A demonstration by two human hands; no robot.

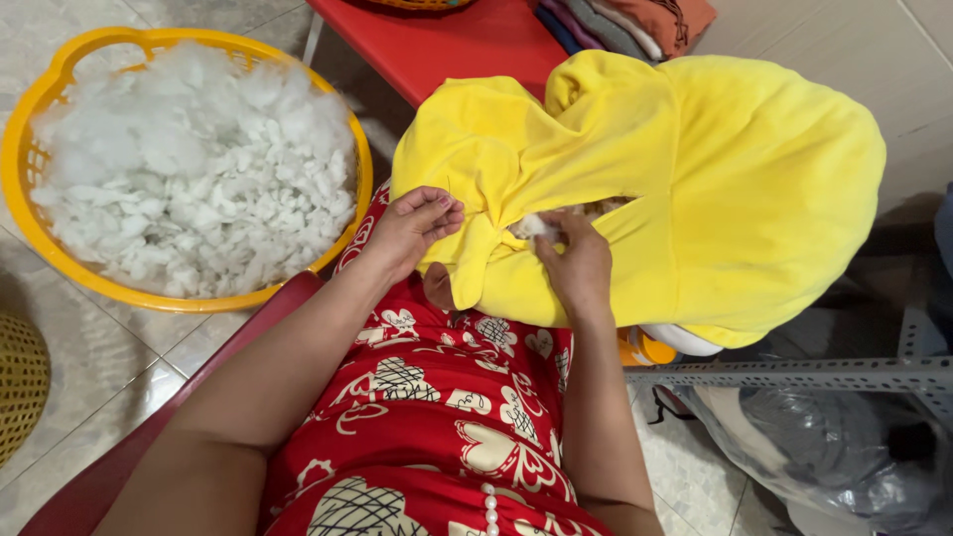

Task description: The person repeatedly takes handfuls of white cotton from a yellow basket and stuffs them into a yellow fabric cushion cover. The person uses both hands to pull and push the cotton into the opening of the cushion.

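Soft yellow plush cover (695, 189), centre-right: left hand (412, 228) gripped its edge, right hand (576, 263) pinched white stuffing (533, 226) at opening.

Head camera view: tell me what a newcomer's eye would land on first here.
The big yellow plush cover fills the centre and right, lying on the person's lap. Both hands work at its opening: the left hand grips the fabric edge, and the right hand pinches a tuft of white stuffing there. At upper left, a yellow basket heaped with white fibre filling stands on the tiled floor.
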